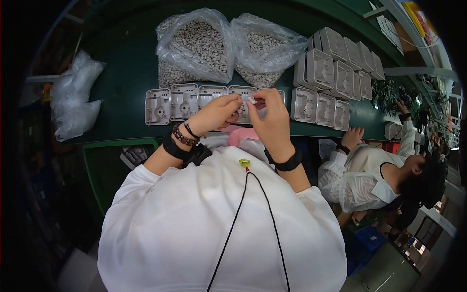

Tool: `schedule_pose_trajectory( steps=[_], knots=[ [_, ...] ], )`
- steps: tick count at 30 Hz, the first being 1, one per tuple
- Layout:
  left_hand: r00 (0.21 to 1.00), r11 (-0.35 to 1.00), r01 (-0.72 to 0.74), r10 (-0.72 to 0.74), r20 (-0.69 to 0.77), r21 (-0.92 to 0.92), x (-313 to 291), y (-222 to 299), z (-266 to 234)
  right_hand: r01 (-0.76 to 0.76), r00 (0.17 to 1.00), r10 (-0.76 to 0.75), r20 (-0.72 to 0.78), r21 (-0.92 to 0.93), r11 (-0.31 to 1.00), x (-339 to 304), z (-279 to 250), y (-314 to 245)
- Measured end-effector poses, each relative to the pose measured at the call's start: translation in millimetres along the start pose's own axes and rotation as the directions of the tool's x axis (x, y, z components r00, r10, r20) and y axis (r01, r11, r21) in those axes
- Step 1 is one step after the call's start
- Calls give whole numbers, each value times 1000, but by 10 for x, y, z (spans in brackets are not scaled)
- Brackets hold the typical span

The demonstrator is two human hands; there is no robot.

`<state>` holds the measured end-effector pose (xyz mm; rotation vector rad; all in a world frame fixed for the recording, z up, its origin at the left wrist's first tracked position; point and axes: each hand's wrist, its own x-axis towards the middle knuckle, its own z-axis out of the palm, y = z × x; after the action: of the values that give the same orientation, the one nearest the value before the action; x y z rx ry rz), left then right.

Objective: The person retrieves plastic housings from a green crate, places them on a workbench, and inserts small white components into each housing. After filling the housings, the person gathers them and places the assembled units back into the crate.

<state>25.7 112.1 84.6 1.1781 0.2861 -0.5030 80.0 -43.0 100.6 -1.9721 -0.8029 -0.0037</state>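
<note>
Right hand: fingertips (pixel 270 117) drawn narrow in a pinch on small white parts (pixel 251 100), held up in front of the chest, near the left hand.
Left hand: fingers curled narrow (pixel 223 111), apparently keeping more of the same parts between them, just beside the right hand's pinch.
Small white parts: in the fingers of both hands, above the near edge of the bench; their exact count and whether any are joined cannot be told.
Row of grey housings: five open shells (pixel 184 103) side by side, just beyond the hands and reaching out to the left; the two nearest the hands are partly covered by them.
Fitted so far: the leftmost shells show moulded features inside, but whether any small part is seated is too fine to tell.
Bags of parts: a left bag (pixel 222 74) and a right bag (pixel 290 47) beyond the row, both well filled, so most of the supply looks unused.
Other housings: a short row (pixel 305 104) right of the right hand, with stacks (pixel 321 69) behind it; whether these are finished or waiting cannot be told.
Stage: probably mid-batch, the held parts not yet placed.
</note>
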Motion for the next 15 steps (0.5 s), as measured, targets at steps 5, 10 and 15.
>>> schedule_pose_trajectory(
  steps=[5,10,15],
  knots=[
    [992,976,-43,67,-106,216,-45,-116,151,38,992,-19,124,-155,987,-138,-74,-51],
    [981,986,167,-164,108,-16,-50,-150,131,-39,982,26,186,67,997,-302,-59,14],
    [953,958,267,-247,174,-108,-25,-248,141,-101,982,67,174,194,976,-369,-55,117]
  ],
)
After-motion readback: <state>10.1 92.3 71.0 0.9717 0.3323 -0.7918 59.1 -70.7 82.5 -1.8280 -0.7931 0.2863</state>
